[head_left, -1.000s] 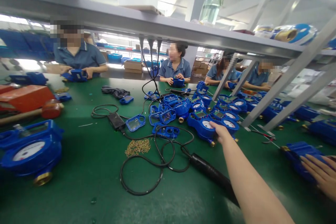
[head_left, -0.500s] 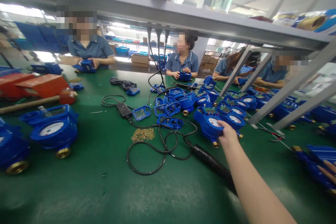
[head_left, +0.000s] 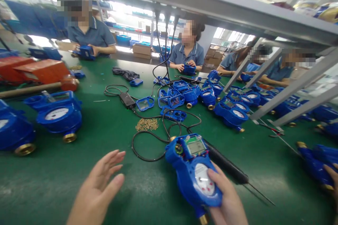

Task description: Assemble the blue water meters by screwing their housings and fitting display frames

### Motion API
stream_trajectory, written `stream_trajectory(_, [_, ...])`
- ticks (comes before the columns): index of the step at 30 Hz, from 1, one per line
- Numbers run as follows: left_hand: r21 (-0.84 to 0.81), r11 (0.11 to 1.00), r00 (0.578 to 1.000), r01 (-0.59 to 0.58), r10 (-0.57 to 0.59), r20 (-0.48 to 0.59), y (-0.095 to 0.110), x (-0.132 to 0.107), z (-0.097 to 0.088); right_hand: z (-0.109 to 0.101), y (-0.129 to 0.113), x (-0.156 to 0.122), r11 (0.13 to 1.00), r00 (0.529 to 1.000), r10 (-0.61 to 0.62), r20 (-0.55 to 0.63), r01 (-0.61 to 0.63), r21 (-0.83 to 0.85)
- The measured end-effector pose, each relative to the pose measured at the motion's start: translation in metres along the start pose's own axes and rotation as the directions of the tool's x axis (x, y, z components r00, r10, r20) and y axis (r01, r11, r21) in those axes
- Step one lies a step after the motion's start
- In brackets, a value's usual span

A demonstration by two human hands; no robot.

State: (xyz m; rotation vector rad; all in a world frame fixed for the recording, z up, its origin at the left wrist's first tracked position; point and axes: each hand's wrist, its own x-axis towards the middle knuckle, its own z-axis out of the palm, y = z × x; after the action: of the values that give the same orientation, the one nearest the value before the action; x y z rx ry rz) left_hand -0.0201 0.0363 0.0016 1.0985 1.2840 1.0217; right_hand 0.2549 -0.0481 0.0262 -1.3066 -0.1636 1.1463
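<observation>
My right hand (head_left: pixel 224 193) grips a blue water meter (head_left: pixel 188 179) by its round end, thumb on the white dial. The meter has brass threaded ends, and its top is uncovered, showing a small display and green circuit board. To its left, my left hand (head_left: pixel 101 186) is raised over the bench with fingers apart, holding nothing. Beside the held meter lies a black electric screwdriver (head_left: pixel 224 163) with a long thin bit, partly hidden behind the meter. Its looped black cable (head_left: pixel 134 147) runs past a pile of small brass screws (head_left: pixel 146 124).
Blue cover frames (head_left: pixel 171 100) lie mid-bench, with more meters (head_left: pixel 232 116) to the right. Two meters (head_left: pixel 59 114) stand at left near a mallet (head_left: pixel 70 82) and orange boxes (head_left: pixel 42 70). Slanted metal struts (head_left: pixel 293 84) support an overhead shelf. Co-workers (head_left: pixel 187 52) sit opposite; another person's hand (head_left: pixel 333 175) is far right.
My right hand has lifted a meter from the group on the right and brought it closer, to the middle front. My left hand has come into view.
</observation>
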Motion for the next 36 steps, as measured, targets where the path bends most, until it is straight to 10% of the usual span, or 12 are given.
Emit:
stream_trajectory(5, [0.050,0.995,0.960,-0.087,0.070,0.271,-0.005,-0.008,0.049,0.040,0.053,-0.021,0.995,0.989,0.102,0.103,-0.100,-0.026])
stream_trajectory(11, [-0.002,1.000,0.954,-0.003,0.004,0.299,-0.004,-0.001,0.042,0.050,0.087,-0.030,0.991,0.983,0.065,0.173,-0.043,-0.124])
stream_trajectory(21, [-0.171,0.985,0.925,-0.015,0.079,0.373,-0.016,0.005,0.037,0.074,0.023,0.008,0.849,0.918,-0.033,0.395,0.235,-0.474])
stream_trajectory(36, [-0.097,0.993,0.916,-0.070,0.103,0.388,-0.020,0.007,0.032,0.116,0.009,0.019,0.809,0.877,0.166,0.450,0.140,-0.571])
